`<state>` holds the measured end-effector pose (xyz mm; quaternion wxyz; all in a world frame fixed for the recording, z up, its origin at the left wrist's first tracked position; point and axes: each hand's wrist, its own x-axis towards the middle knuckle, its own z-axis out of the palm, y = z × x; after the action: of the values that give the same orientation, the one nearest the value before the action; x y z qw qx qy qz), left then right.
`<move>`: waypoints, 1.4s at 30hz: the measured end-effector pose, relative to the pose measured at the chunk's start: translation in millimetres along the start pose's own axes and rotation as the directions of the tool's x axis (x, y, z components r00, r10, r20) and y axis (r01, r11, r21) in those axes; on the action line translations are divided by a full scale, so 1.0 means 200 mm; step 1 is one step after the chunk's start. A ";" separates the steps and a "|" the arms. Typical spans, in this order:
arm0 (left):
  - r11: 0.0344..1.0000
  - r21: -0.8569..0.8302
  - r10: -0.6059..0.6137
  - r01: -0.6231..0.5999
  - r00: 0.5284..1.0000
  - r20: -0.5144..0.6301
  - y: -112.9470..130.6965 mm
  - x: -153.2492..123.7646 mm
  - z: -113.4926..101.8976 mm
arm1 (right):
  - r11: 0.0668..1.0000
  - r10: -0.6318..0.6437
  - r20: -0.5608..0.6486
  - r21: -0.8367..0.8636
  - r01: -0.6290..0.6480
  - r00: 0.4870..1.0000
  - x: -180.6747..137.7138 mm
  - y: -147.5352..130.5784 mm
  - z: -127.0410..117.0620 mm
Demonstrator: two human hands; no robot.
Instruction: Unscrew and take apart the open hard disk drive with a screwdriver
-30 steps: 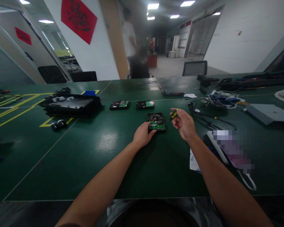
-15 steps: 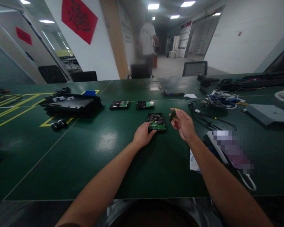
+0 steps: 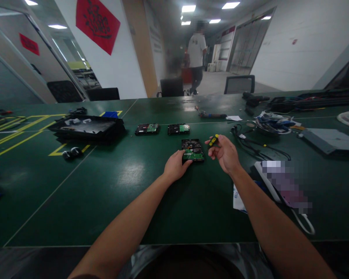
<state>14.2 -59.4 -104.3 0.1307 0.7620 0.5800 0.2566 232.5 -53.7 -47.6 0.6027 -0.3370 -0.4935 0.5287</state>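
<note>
A hard drive [image 3: 192,147] lies on the green table with its circuit board upward. My left hand [image 3: 176,164] grips its near left corner, the thumb along the near edge. To the right of the drive, my right hand [image 3: 225,153] is raised a little and pinches a screwdriver [image 3: 213,140] by its yellow and black handle; the shaft is too thin to make out. Beyond them lie a second hard drive [image 3: 178,129] and a third hard drive [image 3: 147,129], side by side and touched by neither hand.
On the left stands a black tray [image 3: 87,126]. Cables [image 3: 247,143], a bundle of wires [image 3: 273,122] and a grey metal box [image 3: 331,140] lie on the right. A pixelated flat object [image 3: 285,186] is beside my right forearm. Past the table, a person [image 3: 196,54] is walking.
The screwdriver handle has turned in my right hand, showing more yellow, and the fingers have shifted slightly. My left hand and the drive stay put. The person behind moved right.
</note>
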 end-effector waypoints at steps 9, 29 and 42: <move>1.000 0.009 0.000 0.000 1.000 0.000 0.01 0.00 -0.01 | 0.998 -0.026 -0.040 -0.052 0.023 0.999 0.01 0.02 -0.01; 1.000 0.008 -0.013 0.013 1.000 0.005 0.00 0.00 0.00 | 0.996 -0.033 -0.055 -0.084 0.029 0.998 0.01 0.02 -0.02; 1.000 0.001 -0.015 0.015 1.000 0.015 -0.01 0.00 0.00 | 0.992 -0.061 -0.036 -0.109 0.057 0.997 0.00 0.02 -0.01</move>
<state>13.5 -59.3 -105.2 0.1364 0.7597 0.5848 0.2496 233.6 -51.8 -51.7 0.6085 -0.3649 -0.5192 0.4765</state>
